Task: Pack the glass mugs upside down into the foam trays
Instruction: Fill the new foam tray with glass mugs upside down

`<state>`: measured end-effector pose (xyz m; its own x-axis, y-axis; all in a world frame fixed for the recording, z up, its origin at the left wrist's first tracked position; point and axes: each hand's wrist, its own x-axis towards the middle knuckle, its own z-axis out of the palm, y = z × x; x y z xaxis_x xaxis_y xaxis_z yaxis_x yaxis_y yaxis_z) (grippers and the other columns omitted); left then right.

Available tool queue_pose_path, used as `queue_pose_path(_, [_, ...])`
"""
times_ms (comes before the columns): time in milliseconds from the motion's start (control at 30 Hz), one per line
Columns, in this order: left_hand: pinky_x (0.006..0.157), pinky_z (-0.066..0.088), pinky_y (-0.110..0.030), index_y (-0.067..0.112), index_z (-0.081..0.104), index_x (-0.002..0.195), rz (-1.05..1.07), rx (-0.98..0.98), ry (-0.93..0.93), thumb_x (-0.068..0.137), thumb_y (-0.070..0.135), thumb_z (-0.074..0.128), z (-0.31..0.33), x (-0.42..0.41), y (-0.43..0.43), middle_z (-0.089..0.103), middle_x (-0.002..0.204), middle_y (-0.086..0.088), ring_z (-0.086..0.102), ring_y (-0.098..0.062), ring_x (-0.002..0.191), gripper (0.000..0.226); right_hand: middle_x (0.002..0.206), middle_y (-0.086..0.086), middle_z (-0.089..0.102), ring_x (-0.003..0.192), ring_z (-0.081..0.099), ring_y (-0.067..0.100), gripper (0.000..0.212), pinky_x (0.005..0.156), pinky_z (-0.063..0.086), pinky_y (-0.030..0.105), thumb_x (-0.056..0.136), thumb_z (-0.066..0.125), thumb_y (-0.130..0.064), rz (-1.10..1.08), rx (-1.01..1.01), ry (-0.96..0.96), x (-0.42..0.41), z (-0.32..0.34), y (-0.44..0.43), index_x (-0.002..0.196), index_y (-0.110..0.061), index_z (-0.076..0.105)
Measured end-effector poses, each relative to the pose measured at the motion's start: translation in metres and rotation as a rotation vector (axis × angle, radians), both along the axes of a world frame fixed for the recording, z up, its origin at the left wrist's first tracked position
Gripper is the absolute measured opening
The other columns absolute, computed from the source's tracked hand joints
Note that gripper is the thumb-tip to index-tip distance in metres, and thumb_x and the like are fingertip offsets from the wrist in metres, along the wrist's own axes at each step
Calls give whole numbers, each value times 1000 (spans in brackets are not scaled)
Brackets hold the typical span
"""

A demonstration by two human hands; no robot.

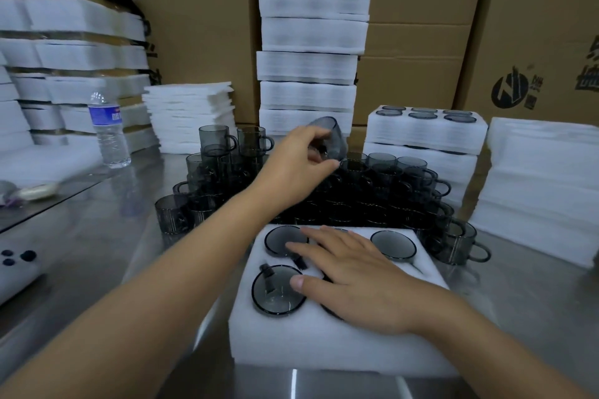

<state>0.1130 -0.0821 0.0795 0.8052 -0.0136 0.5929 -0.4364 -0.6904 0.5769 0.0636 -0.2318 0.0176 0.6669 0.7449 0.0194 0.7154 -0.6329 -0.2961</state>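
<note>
Nearest us, a white foam tray [324,343] sits partly filled with upturned smoked-glass mugs, and one more mug is held above the pile.

Our right hand [353,278] lies flat on the tray, fingers straight, grasping nothing. Three mug bases [278,290] show around it and a dark rim peeks from under the palm, so we cannot count the free slots. Our left hand [301,165] grips a tilted mug [330,136], lifted over the heap of loose mugs [372,191] behind the tray. We judge the job well begun but far from done: filled trays [424,129] are stacked at the back right, yet many mugs wait unpacked.
</note>
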Motion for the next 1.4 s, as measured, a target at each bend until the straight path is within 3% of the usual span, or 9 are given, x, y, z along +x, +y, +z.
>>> queue_pose_path(200, [67,42,0,17,57,123,-25,-289,0,85,12,69,-48,-18,-10,52,110,6,53,19,80,40,154,-16,16,138,6,1,51,111,1,24,95,30,-57,24,66,-111,0,-1,2,143,-40,30])
queue_pose_path(300, [65,41,0,16,57,121,43,-378,-20,85,9,69,-51,-14,-1,54,114,2,56,11,79,39,155,-19,16,137,8,-2,55,110,2,21,94,38,-55,7,111,-88,1,0,1,145,-38,30])
queue_pose_path(400, [64,41,0,15,57,117,55,-354,-6,84,7,69,-53,-12,2,56,116,-2,57,6,77,37,142,-20,45,132,34,-3,39,112,22,23,92,52,-44,-75,313,116,3,6,1,129,-33,57])
queue_pose_path(467, [64,41,0,21,56,112,20,-307,-2,83,6,69,-55,-14,0,54,111,2,56,13,76,34,111,-21,67,108,57,-7,18,96,40,18,90,59,-33,-175,608,347,3,12,-1,102,-32,72])
queue_pose_path(533, [68,44,-2,28,53,107,-24,-284,1,83,6,69,-56,-15,0,51,105,8,55,13,78,36,97,-15,73,96,65,-1,16,84,46,14,89,59,-26,-256,798,451,6,19,-6,92,-26,75])
queue_pose_path(700, [68,41,1,23,57,117,-17,-243,22,84,12,70,-57,-15,2,50,103,13,54,16,78,38,88,0,75,88,71,17,15,78,57,31,91,58,-20,-395,1109,571,21,33,-26,88,-15,72])
queue_pose_path(900, [75,49,-8,25,56,117,-62,-142,20,84,14,71,-55,-19,0,51,108,7,56,5,80,37,91,5,72,77,71,16,16,64,56,24,93,57,-26,-502,1268,480,40,20,-32,89,-15,68])
queue_pose_path(1200, [83,48,-30,21,53,129,-207,320,-105,85,24,69,-50,-39,-8,52,111,12,51,-2,95,47,106,5,68,83,72,17,30,66,57,26,86,62,-45,-461,1286,476,47,12,-30,102,-19,61])
queue_pose_path(1400, [82,50,-36,23,57,127,-219,371,-122,83,25,72,-49,-40,-10,48,119,11,52,-6,98,47,113,12,66,88,71,23,28,67,56,26,88,63,-37,-470,1290,473,48,12,-32,105,-14,61])
